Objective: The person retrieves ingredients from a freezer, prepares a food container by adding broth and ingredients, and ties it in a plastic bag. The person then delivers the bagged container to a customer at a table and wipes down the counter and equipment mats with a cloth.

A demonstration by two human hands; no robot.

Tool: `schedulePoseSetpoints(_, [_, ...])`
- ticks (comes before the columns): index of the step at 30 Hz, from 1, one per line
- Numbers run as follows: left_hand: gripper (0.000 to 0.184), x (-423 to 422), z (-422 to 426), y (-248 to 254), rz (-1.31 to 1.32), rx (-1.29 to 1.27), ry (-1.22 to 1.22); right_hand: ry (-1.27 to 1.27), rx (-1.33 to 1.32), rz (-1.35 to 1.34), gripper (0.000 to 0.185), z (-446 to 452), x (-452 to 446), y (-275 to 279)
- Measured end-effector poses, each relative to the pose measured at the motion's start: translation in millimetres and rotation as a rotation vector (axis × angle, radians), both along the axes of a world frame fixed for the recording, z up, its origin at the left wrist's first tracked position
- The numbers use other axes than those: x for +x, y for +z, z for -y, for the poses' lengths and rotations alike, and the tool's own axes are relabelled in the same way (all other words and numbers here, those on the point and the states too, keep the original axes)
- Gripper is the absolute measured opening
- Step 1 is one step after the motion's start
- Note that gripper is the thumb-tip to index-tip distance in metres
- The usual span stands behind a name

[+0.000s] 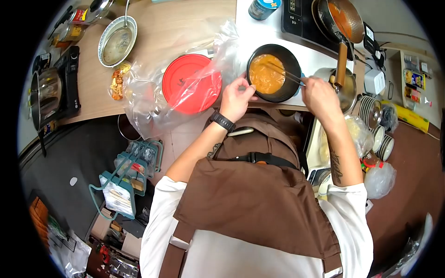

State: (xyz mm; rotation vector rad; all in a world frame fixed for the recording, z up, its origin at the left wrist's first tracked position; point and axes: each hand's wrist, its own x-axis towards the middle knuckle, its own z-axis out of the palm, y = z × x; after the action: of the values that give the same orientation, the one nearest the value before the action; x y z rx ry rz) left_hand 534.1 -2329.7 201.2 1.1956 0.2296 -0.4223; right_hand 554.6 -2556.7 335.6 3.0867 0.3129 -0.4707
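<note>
A black bowl [293,62] with orange-brown liquid [267,75] in it stands on the white surface at the counter's front edge. My left hand [238,96] is at the bowl's left rim, its thumb and fingers closed on the edge. In my right hand [320,97], right of the bowl, are dark chopsticks [289,75] whose tips reach into the liquid. Left of my left hand lies a round red lid [191,83], partly covered by a clear plastic bag [148,104].
A pan [357,25] with a wooden handle sits on the black cooktop [296,21] at the back right. A metal pot [348,92] stands beside my right hand. Further left are a patterned bowl [103,44] with a ladle and a blue can [262,10] stands behind.
</note>
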Motion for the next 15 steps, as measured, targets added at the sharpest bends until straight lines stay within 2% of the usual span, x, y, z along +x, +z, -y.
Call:
schedulePoseSetpoints(2, [0.022,-3,3,-1,0.017,0.013,0.003,-0.021,-0.015,-0.138,0.018,10,-21,9])
schedulePoseSetpoints(4, [0.022,-12,4,1,0.043,0.064,-0.007,0.094,0.129,-0.049,0.018,-5,-31,8])
schedulePoseSetpoints(5, [0.021,-8,4,-2,0.058,0.006,0.015,0.068,0.182,0.015,0.017,-11,-21,9])
schedulePoseSetpoints(8, [0.021,-1,3,6,0.042,0.032,-0.011,0.039,0.040,-0.005,0.017,12,-10,3])
schedulePoseSetpoints(10, [0.020,-6,6,2,-0.012,-0.002,-0.003,-0.035,-0.008,-0.200,0.016,10,-34,10])
schedulePoseSetpoints(12, [0.018,-6,4,4,0.002,0.014,-0.015,0.080,0.171,0.016,0.017,-3,-26,8])
schedulePoseSetpoints(14, [0.017,0,5,1,-0.009,-0.009,-0.031,-0.012,0.077,0.025,0.019,6,-5,-5])
schedulePoseSetpoints(15, [0.017,1,8,4,-0.014,-0.007,-0.011,0.040,0.014,0.023,0.020,17,-9,-4])
